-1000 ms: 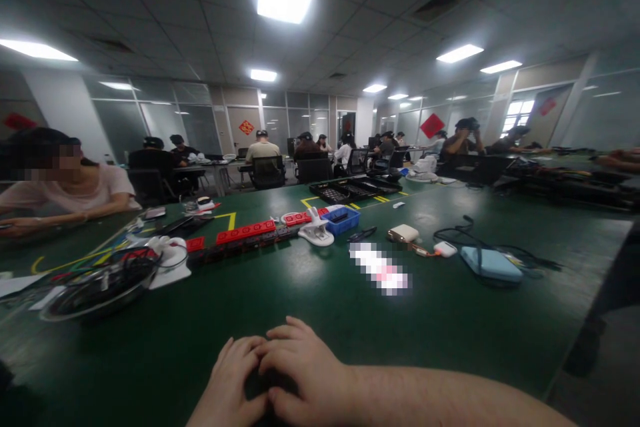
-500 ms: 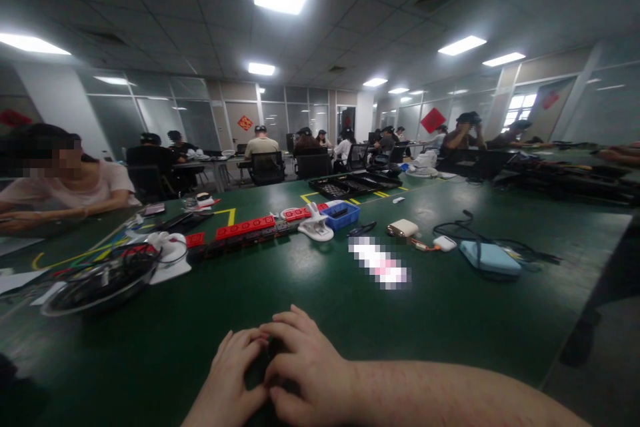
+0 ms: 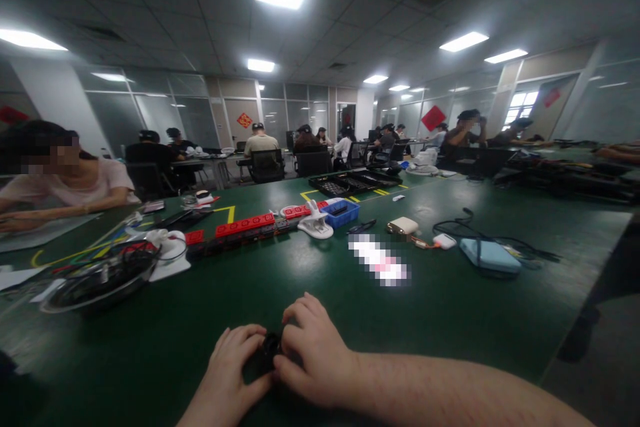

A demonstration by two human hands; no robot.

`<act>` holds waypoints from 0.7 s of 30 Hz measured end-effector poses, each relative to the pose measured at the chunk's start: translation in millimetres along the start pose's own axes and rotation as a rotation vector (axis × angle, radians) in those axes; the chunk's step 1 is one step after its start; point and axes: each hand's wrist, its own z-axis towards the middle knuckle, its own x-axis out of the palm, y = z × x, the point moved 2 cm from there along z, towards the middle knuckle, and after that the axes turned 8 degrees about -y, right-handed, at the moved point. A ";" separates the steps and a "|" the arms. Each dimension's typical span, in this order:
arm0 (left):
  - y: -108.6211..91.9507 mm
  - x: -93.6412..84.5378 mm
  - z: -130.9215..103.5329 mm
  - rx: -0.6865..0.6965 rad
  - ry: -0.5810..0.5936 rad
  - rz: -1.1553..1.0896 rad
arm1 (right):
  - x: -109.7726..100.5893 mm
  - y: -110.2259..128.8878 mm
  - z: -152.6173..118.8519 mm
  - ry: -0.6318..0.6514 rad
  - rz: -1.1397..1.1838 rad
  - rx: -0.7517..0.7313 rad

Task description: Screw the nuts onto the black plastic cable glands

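Near the front edge of the view, my left hand [image 3: 231, 368] and my right hand [image 3: 320, 355] meet over the green table. Between their fingertips is a small black part [image 3: 271, 345] with a rounded outline. Curled fingers and thumbs close on it from both sides, my left hand from the left and my right hand from the right. Its exact kind cannot be made out, since the fingers cover much of it.
A bowl [image 3: 93, 287] of black cables stands left. Farther back are a row of red and black blocks [image 3: 245, 225], a white clip [image 3: 316, 221], a blue bin [image 3: 342, 213] and black trays [image 3: 350, 181]. A light-blue case [image 3: 490, 257] lies right. A person [image 3: 65, 180] sits left.
My right hand has shifted slightly up and away from my left. The black part between the fingers now shows more plainly.
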 end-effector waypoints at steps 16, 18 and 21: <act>-11.3 -5.9 -2.7 0.053 0.002 0.013 | 1.0 -0.1 5.7 0.062 -0.078 0.055; -12.9 -6.2 -2.8 0.044 0.014 0.010 | 1.4 0.8 6.1 0.078 -0.076 0.055; -14.0 -5.9 -2.8 0.030 0.034 0.011 | 3.1 0.9 7.0 0.109 -0.082 0.070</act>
